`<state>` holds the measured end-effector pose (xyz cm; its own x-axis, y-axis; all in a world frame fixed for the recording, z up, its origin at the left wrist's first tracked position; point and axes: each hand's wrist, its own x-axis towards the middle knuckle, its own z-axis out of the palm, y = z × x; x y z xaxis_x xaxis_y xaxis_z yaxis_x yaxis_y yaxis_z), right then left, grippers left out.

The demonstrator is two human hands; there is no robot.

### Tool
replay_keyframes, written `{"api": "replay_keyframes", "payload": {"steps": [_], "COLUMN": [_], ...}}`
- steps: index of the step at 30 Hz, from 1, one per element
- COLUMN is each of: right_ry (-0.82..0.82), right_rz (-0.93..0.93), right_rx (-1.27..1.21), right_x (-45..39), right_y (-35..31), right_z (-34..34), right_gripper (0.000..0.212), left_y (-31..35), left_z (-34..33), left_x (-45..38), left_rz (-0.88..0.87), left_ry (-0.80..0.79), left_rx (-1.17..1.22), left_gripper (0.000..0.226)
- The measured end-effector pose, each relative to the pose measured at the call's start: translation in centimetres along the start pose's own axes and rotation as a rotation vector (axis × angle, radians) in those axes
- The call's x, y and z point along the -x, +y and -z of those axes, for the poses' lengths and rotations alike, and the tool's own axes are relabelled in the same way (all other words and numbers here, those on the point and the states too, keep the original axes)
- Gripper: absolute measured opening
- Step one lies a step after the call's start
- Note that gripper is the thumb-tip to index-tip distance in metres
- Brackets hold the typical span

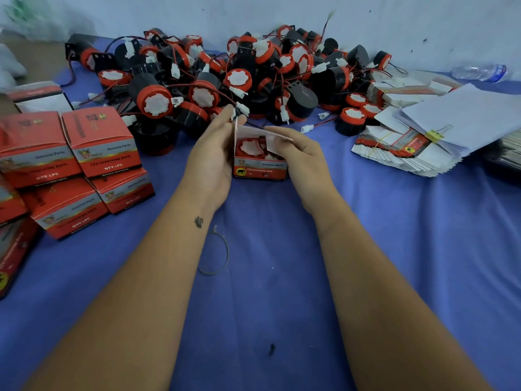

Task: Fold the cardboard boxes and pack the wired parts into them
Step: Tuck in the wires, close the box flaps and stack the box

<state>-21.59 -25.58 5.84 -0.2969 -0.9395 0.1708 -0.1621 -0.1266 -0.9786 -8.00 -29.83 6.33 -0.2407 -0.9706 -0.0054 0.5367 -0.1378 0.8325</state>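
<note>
A small red cardboard box [260,169] stands on the blue cloth at centre, its top open. Inside it lies a red and white wired part [249,146]. My left hand [212,156] rests against the box's left side, thumb and fingertips pinching the upright left flap. My right hand [303,156] holds the right side and presses a white flap [270,136] down over the opening. Behind the box is a big heap of black and red wired parts [225,77] with white connectors.
Several closed red boxes [101,142] are stacked at the left. Bundles of flat unfolded boxes [400,148] and white sheets lie at the right. A plastic bottle [482,71] lies by the wall. A loose wire ring [217,255] sits beside my left forearm.
</note>
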Motion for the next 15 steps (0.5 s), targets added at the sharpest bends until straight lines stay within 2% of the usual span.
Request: {"api": "replay_keyframes", "payload": {"steps": [2, 6, 10, 13, 15], "right_ry": [0.026, 0.147, 0.211, 0.2, 0.171], "right_rz": [0.004, -0.058, -0.125, -0.15, -0.146], "right_rx": [0.023, 0.12, 0.123, 0.11, 0.117], "right_x": [0.0, -0.6, -1.0, -1.1, -0.9], "right_y": [0.0, 0.1, -0.3, -0.4, -0.4], "right_z": [-0.2, -0.9, -1.5, -1.3, -1.0], "right_gripper": [0.02, 0.032, 0.043, 0.036, 0.025], "left_y": [-0.2, -0.6, -0.9, -1.0, -1.2], "left_z": [-0.1, 0.1, 0.3, 0.3, 0.4], "left_x": [-0.1, -0.4, -0.7, -0.9, -0.6], "left_rz": [0.009, -0.01, -0.036, -0.05, -0.083], "left_ry": [0.035, 0.09, 0.1, 0.108, 0.051], "left_rx": [0.029, 0.034, -0.042, -0.087, -0.212], "left_gripper": [0.026, 0.04, 0.02, 0.016, 0.021]}}
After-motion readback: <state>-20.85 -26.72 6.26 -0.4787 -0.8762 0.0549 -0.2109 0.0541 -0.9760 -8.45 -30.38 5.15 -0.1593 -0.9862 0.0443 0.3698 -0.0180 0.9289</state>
